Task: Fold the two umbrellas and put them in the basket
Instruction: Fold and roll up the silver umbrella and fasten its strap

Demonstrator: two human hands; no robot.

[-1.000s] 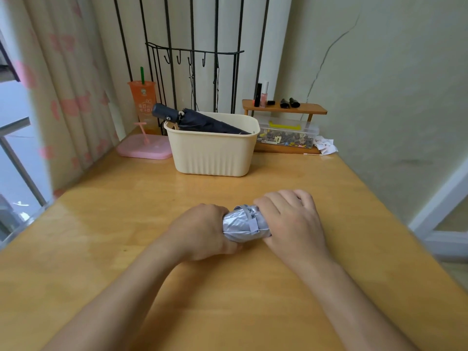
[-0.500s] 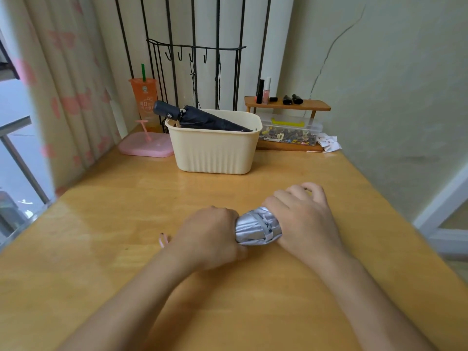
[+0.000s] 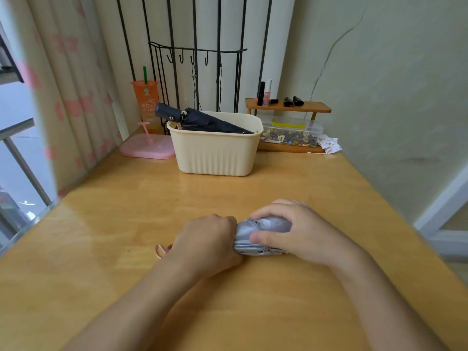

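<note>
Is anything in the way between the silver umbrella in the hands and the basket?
Nothing visible stands on the table between the silver umbrella, held by the left hand and right hand, and the basket. The black umbrella already lies slanted in the basket, handle over its left rim, taking up some room.

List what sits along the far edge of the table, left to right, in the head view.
Pink stand, cream basket holding the dark umbrella, clear plastic box, crumpled white paper.
</note>
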